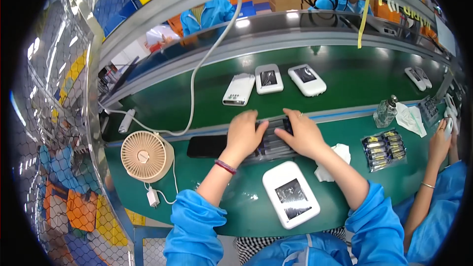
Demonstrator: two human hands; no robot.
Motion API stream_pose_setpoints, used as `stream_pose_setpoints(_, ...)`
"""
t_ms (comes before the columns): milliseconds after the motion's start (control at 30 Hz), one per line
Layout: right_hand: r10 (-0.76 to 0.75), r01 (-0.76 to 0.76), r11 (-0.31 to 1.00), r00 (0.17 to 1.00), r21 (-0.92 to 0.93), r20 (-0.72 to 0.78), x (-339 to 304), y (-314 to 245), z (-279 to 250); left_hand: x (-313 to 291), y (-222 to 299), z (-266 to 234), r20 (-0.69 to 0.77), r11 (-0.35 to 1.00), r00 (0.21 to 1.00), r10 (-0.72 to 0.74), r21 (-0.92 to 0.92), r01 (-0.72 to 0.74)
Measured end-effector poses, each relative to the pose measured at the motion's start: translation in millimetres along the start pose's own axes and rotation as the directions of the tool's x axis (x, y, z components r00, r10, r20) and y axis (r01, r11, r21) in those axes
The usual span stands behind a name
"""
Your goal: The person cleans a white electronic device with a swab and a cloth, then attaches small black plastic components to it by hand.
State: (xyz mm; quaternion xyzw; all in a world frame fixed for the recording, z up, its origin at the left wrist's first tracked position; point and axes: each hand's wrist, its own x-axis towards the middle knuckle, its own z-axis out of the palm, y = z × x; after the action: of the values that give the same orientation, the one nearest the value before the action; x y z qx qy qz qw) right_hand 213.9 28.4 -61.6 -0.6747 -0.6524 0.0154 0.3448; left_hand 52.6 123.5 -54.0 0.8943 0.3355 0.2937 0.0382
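My left hand (241, 135) and my right hand (304, 135) are at opposite sides of a dark, ribbed pack (272, 143) in shiny clear wrapping, with fingers bent around its edges and both thumbs pointing inward. Its exact kind cannot be made out, and my hands cover its sides. A flat black phone-like slab (203, 146) lies just left of it. Nearer to me, a white rounded device (291, 194) rests face up, its dark screen under glossy film. Crumpled white tissue (336, 163) lies beside my right forearm.
A cream fan (144, 156) with a white plug (153, 197) stands left. Farther back are three white devices (269, 79) on the green belt. Rightward sit wrapped battery-like cells (384, 150), a glass bottle (384, 114) and a co-worker's hands (440, 138). A white cable (193, 88) hangs down.
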Motion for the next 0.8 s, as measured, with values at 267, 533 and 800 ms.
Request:
stream_pose_setpoints(267,0.046,-0.045,0.999,0.999,0.022,-0.028,-6,10,-2,0,18,5,-0.070,0.998,0.996,0.058,0.028,-0.057)
stream_pose_setpoints(533,0.022,-0.012,0.995,0.995,0.098,-0.101,-6,17,7,4,21,7,-0.065,0.969,0.967,0.245,0.047,-0.243)
stream_pose_setpoints(800,0.024,-0.011,0.997,0.985,0.077,-0.169,-9,14,6,6,27,1,-0.083,0.969,0.973,0.216,-0.106,-0.224)
